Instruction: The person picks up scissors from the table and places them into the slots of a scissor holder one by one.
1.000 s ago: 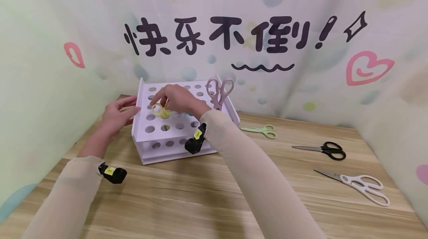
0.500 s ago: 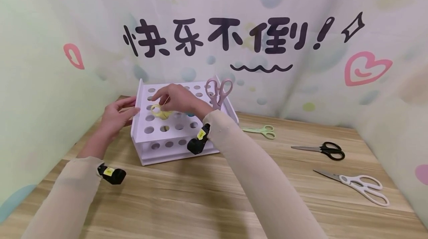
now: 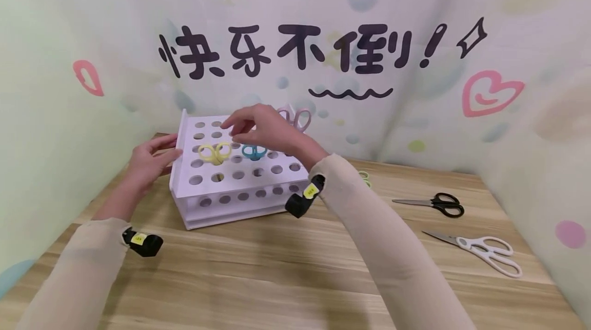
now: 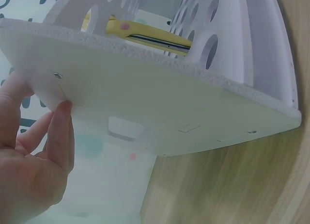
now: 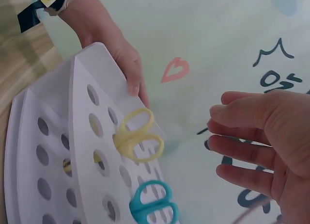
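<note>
While left hand (image 3: 148,160) touches perforated rack (image 3: 226,185), yellow looped scissors (image 5: 126,143)

A bench (image 3: 221,278) with a pale brown wood-grain top fills the lower part of the head view. A white rack (image 3: 228,169) full of round holes stands on it, left of centre in the frame. To the right lie green scissors (image 3: 365,179), partly hidden; black scissors (image 3: 437,202), blades pointing left; and, nearest the lower right, white scissors (image 3: 471,246), blades pointing to the upper left. All three pairs lie apart.
</note>
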A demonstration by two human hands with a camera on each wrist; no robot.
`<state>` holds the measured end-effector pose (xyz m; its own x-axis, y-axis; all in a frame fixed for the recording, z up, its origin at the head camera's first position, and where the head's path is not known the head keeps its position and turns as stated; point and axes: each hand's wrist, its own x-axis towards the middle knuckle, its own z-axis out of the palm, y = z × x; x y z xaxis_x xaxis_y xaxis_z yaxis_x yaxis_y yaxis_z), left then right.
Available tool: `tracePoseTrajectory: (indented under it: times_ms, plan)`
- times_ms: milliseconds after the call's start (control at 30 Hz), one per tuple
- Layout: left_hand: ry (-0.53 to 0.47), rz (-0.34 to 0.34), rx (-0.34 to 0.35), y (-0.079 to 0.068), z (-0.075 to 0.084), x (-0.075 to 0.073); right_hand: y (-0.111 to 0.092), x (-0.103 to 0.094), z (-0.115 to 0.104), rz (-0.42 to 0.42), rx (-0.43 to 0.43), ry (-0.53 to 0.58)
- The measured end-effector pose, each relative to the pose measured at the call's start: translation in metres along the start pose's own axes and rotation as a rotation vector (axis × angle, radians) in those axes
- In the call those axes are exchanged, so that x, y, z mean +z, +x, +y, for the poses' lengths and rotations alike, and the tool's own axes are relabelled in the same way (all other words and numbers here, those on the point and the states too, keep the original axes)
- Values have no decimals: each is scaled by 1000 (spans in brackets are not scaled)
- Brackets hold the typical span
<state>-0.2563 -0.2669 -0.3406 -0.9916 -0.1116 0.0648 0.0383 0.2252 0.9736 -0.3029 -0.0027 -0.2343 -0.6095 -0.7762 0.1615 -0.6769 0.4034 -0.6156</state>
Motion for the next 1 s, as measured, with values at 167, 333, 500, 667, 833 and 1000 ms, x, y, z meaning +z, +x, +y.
tracePoseTrajectory:
  times_ms: [167, 333, 500, 667, 833, 1000]
  plan:
    - [-40, -7, -17, -1, 0, -3, -28, -9, 8, 10, 8, 6]
    - [-33, -14, -13, -2, -1, -2, -60, -17, 20, 18, 33, -25]
    - [-44, -9, -8, -3, 2, 0, -96, -27, 35, 59, 74, -51]
    - [-60, -8, -5, -7, 3, -4, -126, -34, 58, 103, 107, -47]
    - [-28, -14, -11, -6, 2, -2, -158, -40, 87, 157, 159, -25]
    - [-36, -11, -2, -3, 2, 0, -182, -41, 116, 200, 255, 54]
